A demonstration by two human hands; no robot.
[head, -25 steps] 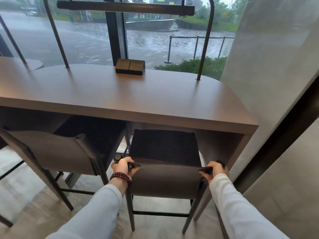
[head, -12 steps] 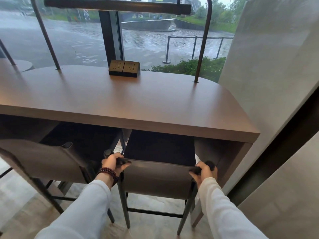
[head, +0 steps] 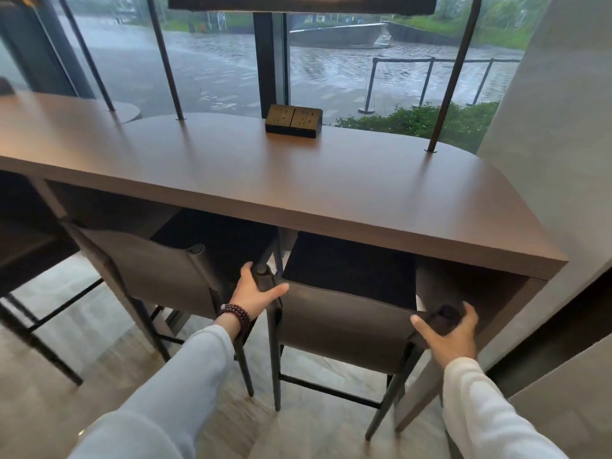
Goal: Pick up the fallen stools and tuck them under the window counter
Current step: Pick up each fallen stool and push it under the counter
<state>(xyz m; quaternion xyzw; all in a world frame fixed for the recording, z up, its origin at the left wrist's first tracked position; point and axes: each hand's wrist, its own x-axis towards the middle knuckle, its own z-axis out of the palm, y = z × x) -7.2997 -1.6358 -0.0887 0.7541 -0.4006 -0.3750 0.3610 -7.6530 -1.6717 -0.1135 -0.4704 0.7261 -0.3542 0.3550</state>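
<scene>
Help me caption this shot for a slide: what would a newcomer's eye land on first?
The left hand and right hand rest on the back corners of a dark stool, its seat under the brown counter. Beyond, a big window shows a rain-wet plaza, with a black socket box on the counter before it.

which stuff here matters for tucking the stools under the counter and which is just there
For the job: right stool, with left hand and right hand on its backrest corners; left stool; counter.
Just there: socket box; lamp bar overhead; bead bracelet.
</scene>
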